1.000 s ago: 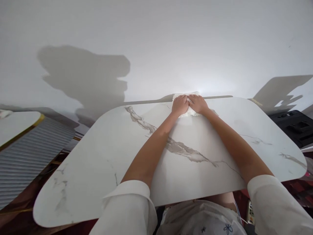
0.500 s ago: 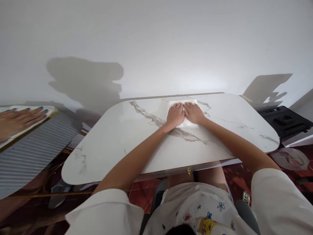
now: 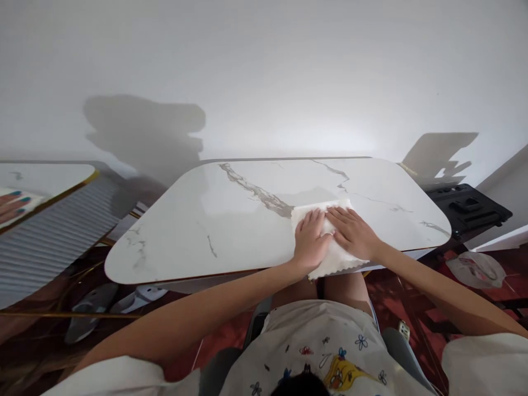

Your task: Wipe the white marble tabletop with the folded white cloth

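A white cloth (image 3: 336,258) with a scalloped edge lies spread on the marble-patterned tabletop (image 3: 243,236), its near end hanging over the front edge. My left hand (image 3: 311,236) presses on the left part of the cloth, fingers laid forward. Beside it, my right hand (image 3: 350,228) rests flat on the cloth with its fingers stretched out. The two thumbs come close together in the middle. Neither hand grasps the cloth; both lie on top of it.
A co-worker's hand (image 3: 10,208) rests on another cloth on a fluted-sided cabinet (image 3: 61,231) at the left. A black case (image 3: 468,209) stands at the right. The wall (image 3: 264,82) runs behind the table. Grey slippers (image 3: 91,311) and a plastic bag (image 3: 476,269) are on the floor.
Both hands and the cloth have come from the back of the tabletop toward me, to the front edge. More of the cloth shows. The co-worker's hand has shifted left in view.
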Motion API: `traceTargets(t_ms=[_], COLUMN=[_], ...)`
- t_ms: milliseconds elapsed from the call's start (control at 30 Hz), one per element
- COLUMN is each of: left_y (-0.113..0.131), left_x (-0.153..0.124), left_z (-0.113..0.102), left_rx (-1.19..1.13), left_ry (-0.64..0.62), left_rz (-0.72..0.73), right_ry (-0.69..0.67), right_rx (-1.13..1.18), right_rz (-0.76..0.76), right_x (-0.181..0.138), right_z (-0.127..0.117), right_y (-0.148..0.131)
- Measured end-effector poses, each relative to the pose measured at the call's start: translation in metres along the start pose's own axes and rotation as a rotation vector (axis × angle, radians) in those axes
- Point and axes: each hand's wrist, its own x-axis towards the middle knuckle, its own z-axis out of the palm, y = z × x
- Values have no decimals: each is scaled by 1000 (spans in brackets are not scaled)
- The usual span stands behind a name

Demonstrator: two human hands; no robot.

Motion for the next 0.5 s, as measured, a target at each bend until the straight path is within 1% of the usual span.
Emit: traceTargets(t_ms=[100, 167, 233, 367, 500], left_y=[21, 30, 34, 30, 17], left_x=[14, 32, 54, 103, 154], left_z=[9, 15, 19, 24, 20], left_rx=[3, 22, 47, 93, 159], left_ry=[-57, -66, -44, 20, 92], left_rz=[8, 44, 85, 135, 206], right_ry=[-10, 5, 33, 67, 72], right_rx=[4, -12, -36, -85, -118], right_rz=[17, 43, 61, 74, 66], right_x=[-6, -2, 7, 41, 89], right_z=[-4, -4, -2, 4, 10], right_y=[28, 49, 68, 103, 132])
